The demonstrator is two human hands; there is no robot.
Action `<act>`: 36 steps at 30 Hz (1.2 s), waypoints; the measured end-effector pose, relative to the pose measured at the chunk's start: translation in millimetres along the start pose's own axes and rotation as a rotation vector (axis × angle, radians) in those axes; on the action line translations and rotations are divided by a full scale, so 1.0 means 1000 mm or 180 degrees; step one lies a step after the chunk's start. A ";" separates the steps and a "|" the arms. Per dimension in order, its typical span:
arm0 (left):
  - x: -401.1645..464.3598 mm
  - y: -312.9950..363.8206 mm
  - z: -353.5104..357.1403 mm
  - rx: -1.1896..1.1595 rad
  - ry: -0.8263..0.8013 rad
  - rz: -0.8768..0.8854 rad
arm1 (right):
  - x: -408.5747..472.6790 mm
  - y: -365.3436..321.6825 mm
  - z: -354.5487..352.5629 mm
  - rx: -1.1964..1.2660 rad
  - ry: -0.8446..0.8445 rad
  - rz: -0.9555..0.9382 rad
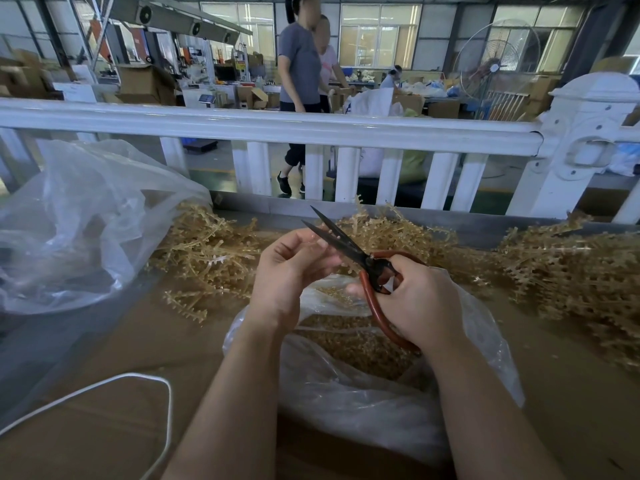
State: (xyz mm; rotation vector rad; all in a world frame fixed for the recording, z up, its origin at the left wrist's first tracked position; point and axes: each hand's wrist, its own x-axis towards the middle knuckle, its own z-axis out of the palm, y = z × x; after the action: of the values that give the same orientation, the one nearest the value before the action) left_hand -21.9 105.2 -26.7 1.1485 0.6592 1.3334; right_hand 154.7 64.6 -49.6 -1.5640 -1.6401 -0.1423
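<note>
Clamps, as the right-hand grip (419, 303), round the red loop handles of the black-bladed steel scissors (349, 247), with fingers threaded through and curled tight. Holds the blades parted in a narrow V, tips apart. Aims the long axis from the handles, low on the right, up and away to the left, with the tips pointing past the left-hand grip (291, 268). Pinches there, thumb against bent fingertips, right against the lower blade about midway along, on what looks like a small tan plastic part (318, 241), mostly hidden and too small to make out in shape. Places the likely cut inside the V, left of the pivot and nearer the left-hand grip than the right; calls for a squeeze from the right and a steady hold from the left. Hovers with both straight above the open mouth of the crumpled clear plastic bag (346, 403), part filled with small tan trimmed pieces (353, 341), well placed to catch anything dropping. Sits amid tangled heaps of tan plastic sprue branches (207, 244), behind and to both sides on the brown table (104, 427), with the left heap near the left-hand grip. Leaves, farther out, a large crumpled clear bag (86, 220) at the left, a white cord (166, 403) looping across the near left of the table, and a white railing (277, 126) along the far edge.
</note>
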 end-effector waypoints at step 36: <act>0.005 -0.006 -0.007 -0.0130 -0.0229 0.0016 | 0.001 -0.002 -0.004 0.0106 0.0011 -0.0087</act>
State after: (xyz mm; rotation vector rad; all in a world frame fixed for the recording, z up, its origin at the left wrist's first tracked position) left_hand -24.9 112.4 -33.9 1.1601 0.5747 1.2979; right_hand 154.7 62.5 -45.6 -1.5160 -1.6535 -0.1313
